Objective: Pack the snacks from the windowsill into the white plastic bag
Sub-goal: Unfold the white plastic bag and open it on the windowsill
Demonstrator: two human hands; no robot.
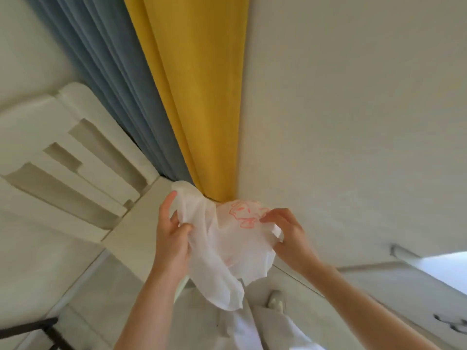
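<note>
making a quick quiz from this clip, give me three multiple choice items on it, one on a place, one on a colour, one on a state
1. Where is the white plastic bag?
A. lying on the floor
B. held up between both hands
C. hanging on the chair

2. What colour is the print on the bag?
A. green
B. black
C. red

3. What is the right hand doing?
A. pinching the bag's edge
B. hanging free at the side
C. pressing flat on the wall

Answers:
1 B: the left hand grips one side and the right hand the other, in front of the yellow curtain.
2 C: red outline drawing near the right fingers.
3 A: fingers curled onto the plastic.
</note>
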